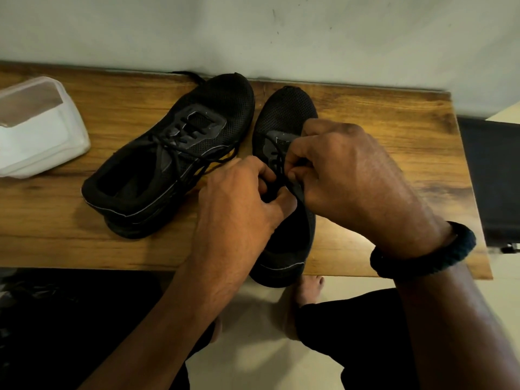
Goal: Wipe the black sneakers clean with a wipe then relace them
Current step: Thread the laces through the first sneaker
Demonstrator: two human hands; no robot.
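Lace (278,164) on the three-o'clock shoe (287,111) looks thin and limp, so your left hand (239,201) and right hand (346,175), both pinching it, should grip close to the shoe.

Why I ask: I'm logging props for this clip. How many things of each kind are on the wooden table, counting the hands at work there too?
Black sneakers: 2 (left sneaker, right sneaker)
Plastic container: 1
Hands: 2 (left hand, right hand), both pinching the right sneaker's lace
Total: 5
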